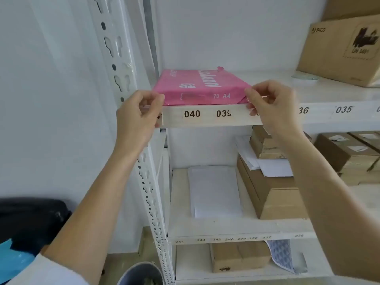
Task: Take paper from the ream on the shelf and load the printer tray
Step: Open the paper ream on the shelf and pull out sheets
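Note:
A pink-wrapped ream of A4 paper (202,87) lies flat on the upper white shelf (207,118), above the labels 040 and 039. My left hand (139,114) pinches the ream's near left corner at the shelf edge. My right hand (269,103) pinches its near right corner. The ream rests on the shelf board. No printer or tray shows in the head view.
A stack of loose white sheets (214,191) lies on the shelf below, beside cardboard boxes (273,190). A large cardboard box (341,52) stands on the upper shelf at right. The perforated white upright (123,79) runs along the left. A grey bin (141,274) sits on the floor.

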